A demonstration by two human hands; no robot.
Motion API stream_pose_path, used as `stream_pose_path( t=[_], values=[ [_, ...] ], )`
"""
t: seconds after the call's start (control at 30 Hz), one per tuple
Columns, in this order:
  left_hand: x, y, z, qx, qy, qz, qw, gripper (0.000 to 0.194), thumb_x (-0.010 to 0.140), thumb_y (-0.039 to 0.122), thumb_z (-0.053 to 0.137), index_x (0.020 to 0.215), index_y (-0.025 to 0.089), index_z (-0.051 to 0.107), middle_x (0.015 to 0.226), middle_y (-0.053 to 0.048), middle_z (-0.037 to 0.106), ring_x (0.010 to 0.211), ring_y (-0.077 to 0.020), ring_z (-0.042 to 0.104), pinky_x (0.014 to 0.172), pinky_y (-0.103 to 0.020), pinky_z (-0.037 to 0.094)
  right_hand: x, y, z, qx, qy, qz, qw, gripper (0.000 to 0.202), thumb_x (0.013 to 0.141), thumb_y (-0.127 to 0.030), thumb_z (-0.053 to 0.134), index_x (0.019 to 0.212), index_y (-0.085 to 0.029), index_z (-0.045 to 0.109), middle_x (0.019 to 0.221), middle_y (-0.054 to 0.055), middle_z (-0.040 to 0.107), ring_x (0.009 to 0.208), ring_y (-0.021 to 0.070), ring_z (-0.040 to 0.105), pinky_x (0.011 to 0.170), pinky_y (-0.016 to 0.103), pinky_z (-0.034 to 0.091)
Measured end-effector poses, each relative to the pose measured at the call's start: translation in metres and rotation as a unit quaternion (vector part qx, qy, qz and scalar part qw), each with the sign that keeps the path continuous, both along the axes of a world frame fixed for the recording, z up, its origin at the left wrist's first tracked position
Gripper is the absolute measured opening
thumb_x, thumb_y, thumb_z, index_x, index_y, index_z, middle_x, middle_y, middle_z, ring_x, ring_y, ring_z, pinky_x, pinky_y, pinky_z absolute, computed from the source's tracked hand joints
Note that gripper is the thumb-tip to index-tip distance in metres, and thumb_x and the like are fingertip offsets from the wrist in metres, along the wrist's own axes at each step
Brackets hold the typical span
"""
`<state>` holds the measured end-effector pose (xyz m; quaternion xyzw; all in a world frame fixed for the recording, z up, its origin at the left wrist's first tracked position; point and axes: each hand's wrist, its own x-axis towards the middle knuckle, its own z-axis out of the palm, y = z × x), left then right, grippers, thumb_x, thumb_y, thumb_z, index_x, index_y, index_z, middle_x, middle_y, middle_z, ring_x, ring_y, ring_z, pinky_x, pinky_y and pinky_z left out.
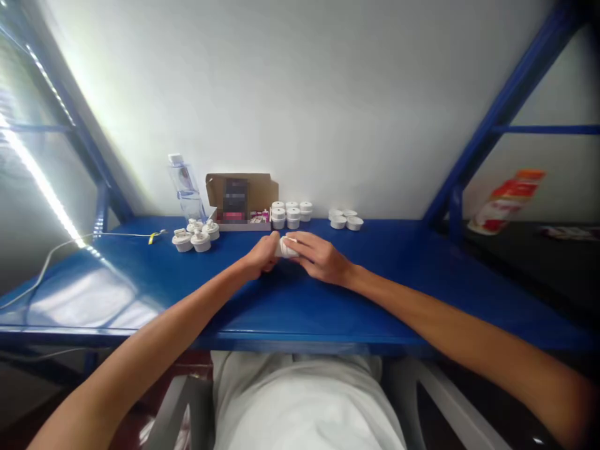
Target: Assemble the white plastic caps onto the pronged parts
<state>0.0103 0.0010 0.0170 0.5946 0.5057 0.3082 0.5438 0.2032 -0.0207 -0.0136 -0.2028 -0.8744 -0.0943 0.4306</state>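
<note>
Between my two hands, just above the middle of the blue table, is a small white round plastic piece (288, 247). My left hand (263, 255) is closed around its left end. From the other side, the fingers of my right hand (322, 257) wrap over it, so much of its shape is hidden. Beyond my hands stand several white lidded round pieces (292, 215), some stacked, near the wall. Farther right sits a group of low white cups (345, 219). On the left is a cluster of white cups with knobbed tops (195, 236).
An open cardboard box (260, 192) with small packets inside stands by the wall, beside a clear bottle (189, 199). A white cable (117, 234) crosses the left of the blue table (281, 312). A red bottle with an orange cap (506, 203) stands beyond the right frame post.
</note>
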Motion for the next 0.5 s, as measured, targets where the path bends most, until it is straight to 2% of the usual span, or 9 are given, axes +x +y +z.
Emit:
stream_pose_path(
  t=[0.07,0.17,0.27,0.37,0.5],
  values=[
    [-0.002,0.001,0.001,-0.067,-0.027,-0.016,0.997,0.039,0.099,0.046,0.034,0.069,0.022,0.036,0.049,0.008,0.023,0.04,-0.0068,0.013,0.042,-0.021,0.009,0.001,0.0,0.002,0.02,-0.011,0.016,1.0,0.038,0.101,-0.015,0.053,0.138,-0.022,0.064,0.134,0.014,0.068,0.131,0.0268,0.062,0.111,0.047,0.054],
    [-0.003,0.002,0.004,-0.091,-0.057,-0.026,0.994,0.04,0.1,0.044,0.033,0.067,0.022,0.034,0.049,0.008,0.021,0.04,-0.0062,0.013,0.041,-0.02,0.008,0.002,0.0,0.004,0.036,-0.013,0.035,0.999,0.038,0.101,-0.012,0.052,0.135,-0.024,0.065,0.134,0.013,0.068,0.132,0.0255,0.061,0.111,0.047,0.054],
    [-0.003,0.0,0.005,-0.072,-0.062,-0.027,0.995,0.038,0.099,0.043,0.035,0.068,0.022,0.034,0.05,0.008,0.023,0.04,-0.0059,0.014,0.041,-0.019,0.008,0.004,0.0,0.005,0.023,-0.001,0.042,0.999,0.035,0.102,-0.013,0.052,0.13,-0.026,0.069,0.131,0.01,0.07,0.13,0.0238,0.063,0.11,0.045,0.055],
    [-0.001,-0.002,0.002,-0.044,-0.039,-0.02,0.998,0.039,0.099,0.045,0.035,0.068,0.022,0.035,0.05,0.007,0.025,0.04,-0.0063,0.016,0.041,-0.02,0.01,0.004,-0.002,0.003,-0.021,0.023,0.026,0.999,0.03,0.1,-0.02,0.06,0.127,-0.026,0.071,0.131,0.01,0.071,0.125,0.0238,0.066,0.108,0.043,0.056],
    [0.002,-0.006,-0.005,0.063,0.02,0.003,0.998,0.041,0.1,0.045,0.032,0.069,0.021,0.043,0.051,0.003,0.037,0.043,-0.0096,0.028,0.043,-0.024,0.02,0.001,-0.005,-0.002,-0.13,0.092,-0.013,0.987,0.044,0.086,-0.037,0.079,0.127,-0.024,0.071,0.127,0.01,0.074,0.118,0.0294,0.071,0.105,0.045,0.058]
  ],
)
